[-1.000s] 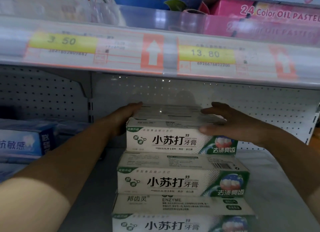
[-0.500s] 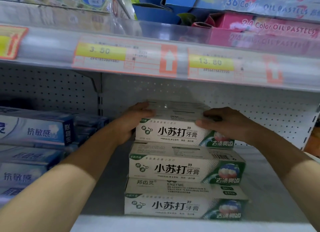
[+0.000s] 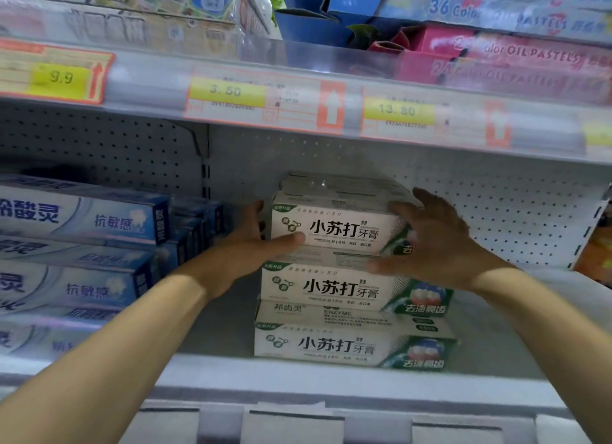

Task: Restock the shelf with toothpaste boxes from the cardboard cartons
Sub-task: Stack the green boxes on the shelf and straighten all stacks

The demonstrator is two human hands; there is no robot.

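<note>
Three white-and-green toothpaste boxes stand stacked on the grey shelf (image 3: 298, 377). The top toothpaste box (image 3: 341, 228) sits a little further back than the middle box (image 3: 331, 288) and the bottom box (image 3: 331, 344). My left hand (image 3: 245, 251) holds the top box's left end, fingers round the end and thumb across the lower front. My right hand (image 3: 433, 245) lies spread over the top box's right end, fingers straight, thumb in front of the middle box. More pale boxes (image 3: 334, 185) show behind the top one. No carton is in view.
Blue toothpaste boxes (image 3: 82, 218) fill the shelf at the left in stacked rows. A perforated back panel (image 3: 496, 211) closes the bay. The upper shelf's price rail (image 3: 265, 99) hangs close overhead, with oil pastel packs (image 3: 496, 62) on it. Bare shelf floor lies right of the stack.
The view has pulled back and down, so the whole stack and shelf edge show. My right hand has loosened from gripping the top box to spread fingers. My left thumb now lies across the front.
</note>
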